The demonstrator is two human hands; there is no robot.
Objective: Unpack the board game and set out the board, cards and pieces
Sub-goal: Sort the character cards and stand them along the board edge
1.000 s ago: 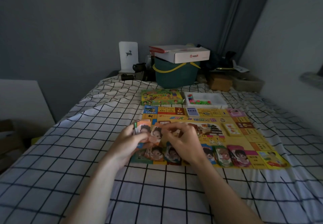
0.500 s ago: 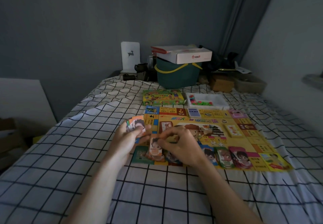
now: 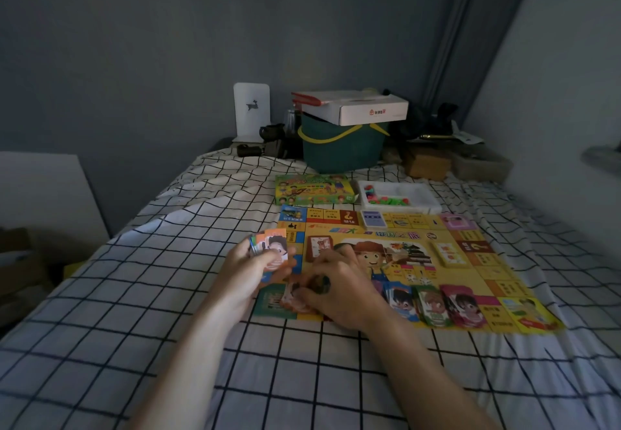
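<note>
i am viewing a flat, square yellow game board (image 3: 447,263) lying on a bed sheet (image 3: 168,295) of white cloth printed with a black grid. the left hand (image 3: 247,270) is gripping a fanned stack of glossy character cards (image 3: 270,245), fingers curled round its lower edge, just beyond the board's near left corner. the right hand (image 3: 336,290) is resting low on the board's near edge, fingertips pinching 1 card (image 3: 295,298) against the printed surface. to its right, 3 small card piles (image 3: 433,305) are lying side by side along the same edge, each showing a cartoon face. i am seeing a rectangular blue deck (image 3: 373,219) and a pink deck (image 3: 457,221) sitting on the far edge, and a yellow deck (image 3: 448,255) nearer the middle. beyond the board, the green lidded game box (image 3: 314,189) is lying beside a white plastic tray (image 3: 420,194) holding small bright pieces (image 3: 386,199).
</note>
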